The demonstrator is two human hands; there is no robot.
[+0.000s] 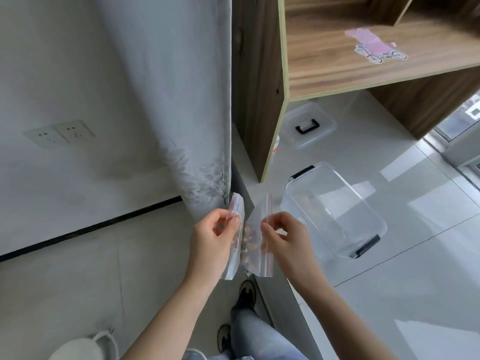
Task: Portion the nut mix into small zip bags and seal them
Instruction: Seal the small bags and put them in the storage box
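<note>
My left hand [214, 242] pinches a stack of small clear zip bags [235, 255] with red seal strips, held upright off the table's left edge. My right hand [283, 237] pinches the red-striped mouth edge of another small zip bag [255, 245] that has nut mix inside. The two bags hang side by side between my hands. A clear plastic container [335, 209] with black clips sits on the white table just right of my right hand; a few nuts seem to lie at its far end.
The container's clear lid [307, 126] with a black handle lies further back under a wooden shelf unit [337, 71]. A grey curtain [187, 100] hangs at left. Below are the floor, my shoes and a white object at the bottom left.
</note>
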